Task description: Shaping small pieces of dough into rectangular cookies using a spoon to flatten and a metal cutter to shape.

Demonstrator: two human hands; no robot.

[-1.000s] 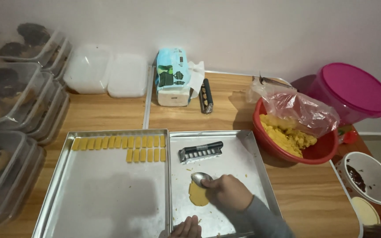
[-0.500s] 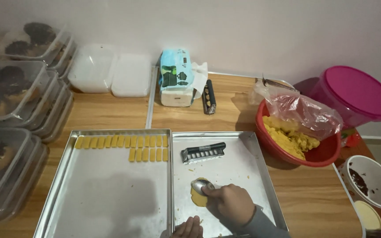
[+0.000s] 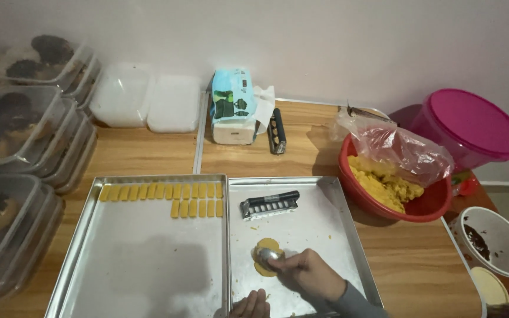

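Observation:
My right hand (image 3: 310, 274) grips a metal spoon (image 3: 268, 255) whose bowl rests on a flat round piece of yellow dough (image 3: 268, 260) on the right metal tray (image 3: 337, 218). My left hand (image 3: 251, 306) shows only its fingertips at the bottom edge, resting on that tray just below the dough; what it holds, if anything, is cut off. A black-handled comb-like metal cutter (image 3: 269, 205) lies higher on the same tray. The left tray (image 3: 148, 265) carries two rows of small yellow dough pieces (image 3: 166, 193) along its far edge.
A red bowl (image 3: 413, 206) of yellow dough with a plastic bag stands to the right, a pink lidded tub (image 3: 469, 126) behind it. White bowls (image 3: 499, 241) sit far right. Stacked clear containers (image 3: 13, 147) line the left. A tissue pack (image 3: 234, 106) stands at the back.
My right hand has slid lower and a little left on the tray, pressing the spoon onto the dough piece. The view has shifted slightly.

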